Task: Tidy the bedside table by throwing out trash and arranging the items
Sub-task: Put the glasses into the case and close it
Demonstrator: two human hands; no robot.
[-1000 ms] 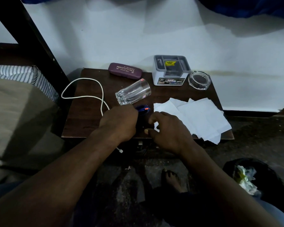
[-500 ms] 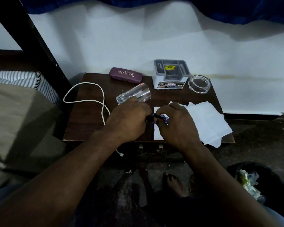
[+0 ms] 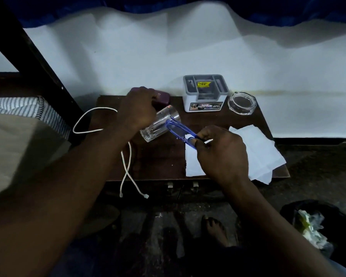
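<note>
**Bedside table: right hand holding blue spectacles, left hand at the case**

Nearest the camera, a bare foot stands on the dark floor. To the near right sits a black bin with crumpled wrappers inside.

A white cable hangs over the table's near edge, both its ends dangling below; the rest loops back across the left part of the bedside table.

The right hand is above the table's near-middle. Its fingers are pinched closed on one end of a pair of blue-framed spectacles, which slant up and to the left, the far end overlapping the rim of the glass tumbler in this view. Whether they touch it cannot be told. Under and to the right of this hand lie white paper sheets, overhanging the table's near right corner.

The tumbler lies on its side at mid-table, mouth toward the far right.

The left hand reaches over the tumbler to the far left, fingers curled down over the purple spectacle case. Whether it grips the case cannot be told.

At the far edge stand a grey-and-white organiser box and, right of it, a clear glass ashtray, both against the white wall.
</note>
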